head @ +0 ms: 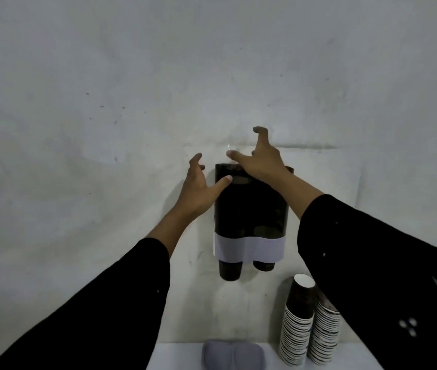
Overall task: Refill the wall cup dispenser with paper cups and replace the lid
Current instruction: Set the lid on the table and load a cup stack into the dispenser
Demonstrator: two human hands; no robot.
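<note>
The wall cup dispenser (250,209) is a dark double-tube housing with a white band low on its front. A dark paper cup (230,271) pokes out below on the left, and a second cup bottom (264,265) on the right. My left hand (198,190) is spread at the housing's upper left edge, thumb lying on the front. My right hand (258,158) hovers over the top, fingers curled and apart. Faint glints beside those fingers hint at something clear; I cannot tell whether it holds anything. Two tall stacks of paper cups (298,321) stand on the table at lower right.
A grey two-lobed object (232,355), possibly the lid, lies on the white table (174,356) right below the dispenser. A plain pale wall fills the rest of the view. Both my forearms wear black sleeves; the right one hides part of the cup stacks.
</note>
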